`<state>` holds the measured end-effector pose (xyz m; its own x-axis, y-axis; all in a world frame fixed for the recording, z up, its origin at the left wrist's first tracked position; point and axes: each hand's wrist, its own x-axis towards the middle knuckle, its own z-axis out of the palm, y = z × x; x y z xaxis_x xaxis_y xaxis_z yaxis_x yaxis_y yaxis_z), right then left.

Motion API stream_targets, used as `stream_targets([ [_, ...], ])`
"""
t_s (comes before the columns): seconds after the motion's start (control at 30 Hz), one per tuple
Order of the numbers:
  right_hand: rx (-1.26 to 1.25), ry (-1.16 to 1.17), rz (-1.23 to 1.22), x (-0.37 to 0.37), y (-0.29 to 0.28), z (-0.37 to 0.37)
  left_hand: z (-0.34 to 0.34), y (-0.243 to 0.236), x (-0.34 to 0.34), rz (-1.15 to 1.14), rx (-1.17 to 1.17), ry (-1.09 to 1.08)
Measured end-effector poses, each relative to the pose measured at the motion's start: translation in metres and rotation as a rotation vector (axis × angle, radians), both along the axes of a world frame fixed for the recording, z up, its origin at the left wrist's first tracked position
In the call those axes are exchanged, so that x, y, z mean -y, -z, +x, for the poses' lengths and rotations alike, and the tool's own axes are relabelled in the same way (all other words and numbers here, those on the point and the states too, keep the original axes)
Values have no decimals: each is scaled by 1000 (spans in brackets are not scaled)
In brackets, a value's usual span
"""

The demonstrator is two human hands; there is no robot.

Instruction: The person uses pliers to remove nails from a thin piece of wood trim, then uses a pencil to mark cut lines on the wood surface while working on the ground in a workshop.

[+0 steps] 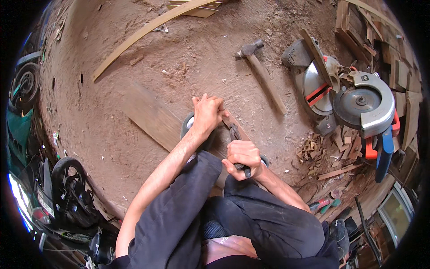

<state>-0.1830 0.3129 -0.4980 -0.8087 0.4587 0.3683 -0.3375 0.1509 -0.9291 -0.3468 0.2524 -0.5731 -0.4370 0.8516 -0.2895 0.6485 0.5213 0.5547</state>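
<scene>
My left hand (208, 114) is closed around the far end of a narrow wooden strip (238, 124) in front of my knees. In my right hand (244, 157) is a pair of dark pliers (234, 131), its handle ends sticking out below my fist. The plier jaws lie against the strip, just nearer to me than my left hand; whether they grip anything is too small to tell. A wide flat plank (150, 114) lies on the ground, running from the far left toward my feet and partly hidden by my left arm.
A hammer (264, 77) with a wooden handle lies ahead to the right. Beyond it stands a mitre saw (354, 98), with wood offcuts (314, 151) below. A long wooden strip (148, 34) lies at the far left. Motorbikes (69, 197) stand along the left side.
</scene>
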Motion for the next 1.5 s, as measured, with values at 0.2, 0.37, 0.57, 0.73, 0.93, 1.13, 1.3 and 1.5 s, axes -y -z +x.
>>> stream_targets([
  [0.2, 8, -126, 16, -8, -6, -1, 0, 3, -1, 0, 24, -12],
  [0.37, 56, -5, -50, -5, -6, -1, -2, 1, 2, -17, 51, -25],
  [0.57, 80, 167, -237, -17, -20, 4, 1, 4, -4, -38, 76, -17],
  [0.73, -90, -46, 236, -58, -136, -2, -1, 5, 2, -58, 63, 21],
  [0.93, -74, 256, -166, -78, -118, 59, -1, 3, 6, 83, -13, 74],
  [1.13, -326, 805, -943, -60, -81, 149, 13, -28, 2, 271, 378, 192],
  [1.3, -754, 907, -1317, -48, -58, 200, 48, -92, -15, -37, 1089, 429],
  [1.5, -742, 880, -1215, -49, -61, 206, 89, -116, -28, 56, 1001, 626],
])
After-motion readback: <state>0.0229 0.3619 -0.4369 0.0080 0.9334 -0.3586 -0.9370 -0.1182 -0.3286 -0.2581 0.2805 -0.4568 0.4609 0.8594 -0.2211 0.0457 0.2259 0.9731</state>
